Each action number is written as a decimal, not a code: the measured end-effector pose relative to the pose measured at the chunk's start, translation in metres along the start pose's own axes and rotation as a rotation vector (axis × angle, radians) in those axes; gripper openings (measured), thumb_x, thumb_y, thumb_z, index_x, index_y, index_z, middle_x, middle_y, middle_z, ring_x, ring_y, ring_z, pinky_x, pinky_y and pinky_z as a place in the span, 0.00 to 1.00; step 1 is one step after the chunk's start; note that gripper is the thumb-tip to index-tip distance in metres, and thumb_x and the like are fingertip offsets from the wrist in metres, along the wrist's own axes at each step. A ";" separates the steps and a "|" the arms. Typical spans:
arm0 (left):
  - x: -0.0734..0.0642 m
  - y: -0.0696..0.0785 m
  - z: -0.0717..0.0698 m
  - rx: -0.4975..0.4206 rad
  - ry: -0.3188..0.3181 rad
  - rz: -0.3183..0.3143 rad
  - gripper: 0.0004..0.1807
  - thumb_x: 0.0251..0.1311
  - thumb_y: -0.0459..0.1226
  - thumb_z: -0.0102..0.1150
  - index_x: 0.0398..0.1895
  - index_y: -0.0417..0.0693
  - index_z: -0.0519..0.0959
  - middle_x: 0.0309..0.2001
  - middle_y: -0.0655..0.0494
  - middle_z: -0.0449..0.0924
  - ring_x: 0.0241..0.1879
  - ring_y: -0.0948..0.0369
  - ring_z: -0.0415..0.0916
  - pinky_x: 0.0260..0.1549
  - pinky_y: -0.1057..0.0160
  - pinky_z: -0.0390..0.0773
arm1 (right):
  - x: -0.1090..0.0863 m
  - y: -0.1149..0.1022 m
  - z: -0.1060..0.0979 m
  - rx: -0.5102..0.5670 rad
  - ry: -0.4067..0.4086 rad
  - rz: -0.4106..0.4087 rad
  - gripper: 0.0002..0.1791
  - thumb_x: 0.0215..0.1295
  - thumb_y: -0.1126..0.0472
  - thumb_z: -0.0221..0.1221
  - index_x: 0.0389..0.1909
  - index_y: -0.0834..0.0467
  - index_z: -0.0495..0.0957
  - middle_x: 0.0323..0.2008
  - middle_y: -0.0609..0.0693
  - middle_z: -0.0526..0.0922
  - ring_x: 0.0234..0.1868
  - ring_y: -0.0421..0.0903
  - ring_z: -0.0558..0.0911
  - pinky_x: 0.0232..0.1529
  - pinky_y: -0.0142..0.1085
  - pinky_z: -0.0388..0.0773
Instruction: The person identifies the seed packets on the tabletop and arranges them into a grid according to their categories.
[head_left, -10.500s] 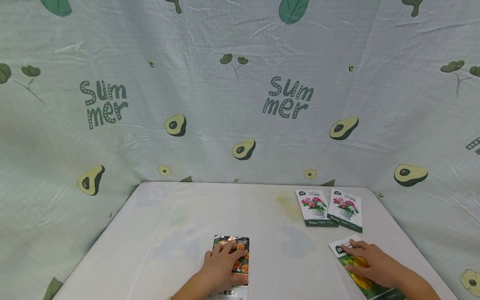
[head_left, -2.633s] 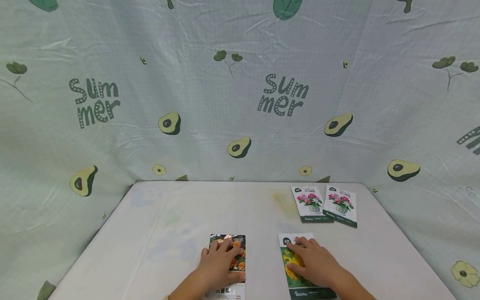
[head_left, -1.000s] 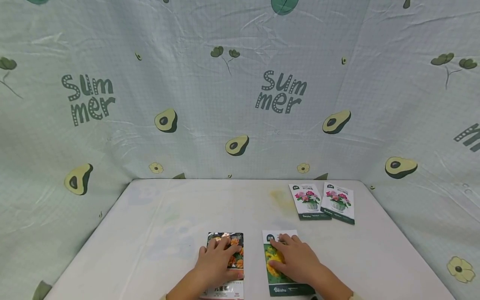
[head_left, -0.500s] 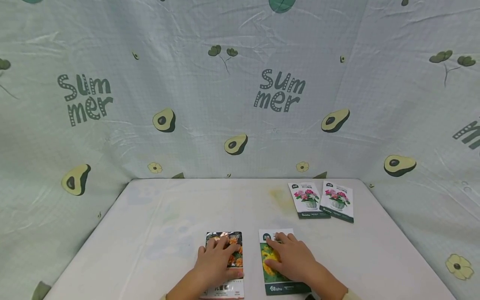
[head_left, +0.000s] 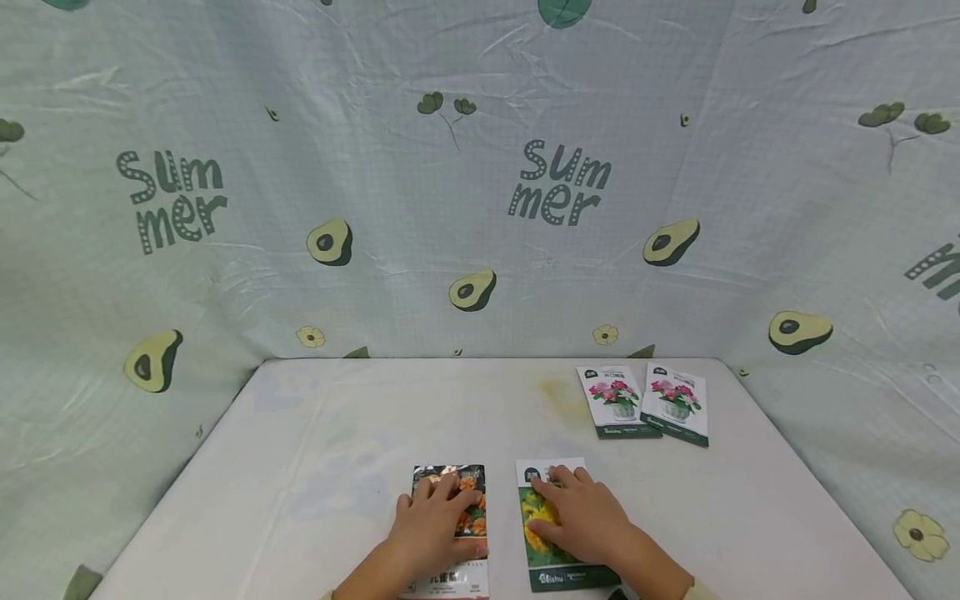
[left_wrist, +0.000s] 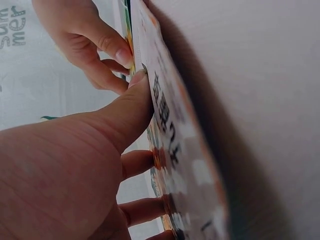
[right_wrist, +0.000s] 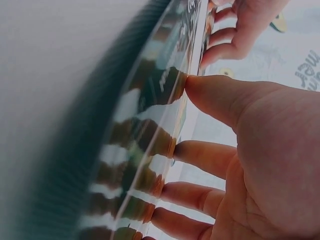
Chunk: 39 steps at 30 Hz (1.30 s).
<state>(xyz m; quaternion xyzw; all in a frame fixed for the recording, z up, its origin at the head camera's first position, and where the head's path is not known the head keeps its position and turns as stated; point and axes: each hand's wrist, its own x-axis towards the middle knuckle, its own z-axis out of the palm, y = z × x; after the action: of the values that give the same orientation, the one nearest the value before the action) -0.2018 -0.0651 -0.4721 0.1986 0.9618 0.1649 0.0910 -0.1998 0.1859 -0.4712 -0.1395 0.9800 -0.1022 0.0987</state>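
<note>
In the head view my left hand (head_left: 429, 527) rests on a seed packet (head_left: 471, 523) with orange flowers on a dark upper part and a white lower part. The left wrist view shows its thumb and fingertips pressing on the packet's face. Beside it, a narrow gap to the right, lies a seed packet (head_left: 542, 553) with yellow flowers and a green bottom band. My right hand (head_left: 588, 518) lies over that one, its spread fingertips touching the glossy face in the right wrist view. Both palms are raised off the packets, and each hand hides part of its packet.
Two white seed packets with pink flowers, the left one (head_left: 613, 404) and the right one (head_left: 677, 406), lie at the back right with edges overlapping. The white table (head_left: 360, 400) meets a patterned cloth (head_left: 405, 200) along its back edge and sides.
My right hand has slid the yellow-flower packet leftward from the right side, straightening it beside the orange-flower packet. The left hand stays on its packet. Over the last half second, hardly anything moved.
</note>
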 end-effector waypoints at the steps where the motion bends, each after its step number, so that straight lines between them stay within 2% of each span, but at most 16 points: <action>1: 0.000 0.000 0.000 0.000 0.001 0.000 0.37 0.51 0.64 0.71 0.65 0.66 0.77 0.67 0.49 0.70 0.63 0.41 0.66 0.45 0.39 0.67 | 0.000 0.000 0.000 0.002 0.002 -0.001 0.38 0.63 0.31 0.61 0.70 0.46 0.75 0.68 0.54 0.75 0.60 0.56 0.74 0.58 0.59 0.76; 24: 0.001 0.000 0.002 -0.001 0.010 -0.005 0.37 0.50 0.64 0.72 0.64 0.67 0.77 0.66 0.49 0.71 0.62 0.42 0.67 0.44 0.41 0.66 | 0.002 -0.011 -0.002 -0.006 0.012 0.005 0.37 0.61 0.32 0.64 0.68 0.46 0.77 0.65 0.54 0.76 0.55 0.53 0.73 0.56 0.57 0.77; 29: 0.000 0.001 0.001 0.000 0.006 -0.006 0.37 0.50 0.64 0.71 0.64 0.66 0.77 0.67 0.49 0.70 0.62 0.41 0.67 0.45 0.39 0.66 | 0.001 -0.011 -0.003 -0.025 0.026 -0.007 0.37 0.60 0.31 0.64 0.67 0.45 0.78 0.63 0.53 0.77 0.55 0.52 0.73 0.55 0.56 0.78; 39: 0.000 0.003 0.000 0.006 -0.004 -0.011 0.38 0.50 0.65 0.71 0.65 0.66 0.77 0.67 0.49 0.70 0.63 0.41 0.66 0.46 0.37 0.67 | 0.001 -0.012 0.000 -0.013 0.032 0.019 0.37 0.59 0.32 0.65 0.67 0.45 0.79 0.63 0.54 0.77 0.54 0.54 0.73 0.56 0.56 0.78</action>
<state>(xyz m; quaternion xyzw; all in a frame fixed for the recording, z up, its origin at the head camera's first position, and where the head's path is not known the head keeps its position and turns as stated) -0.2007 -0.0630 -0.4710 0.1941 0.9632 0.1611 0.0930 -0.1977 0.1745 -0.4684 -0.1290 0.9834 -0.0971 0.0830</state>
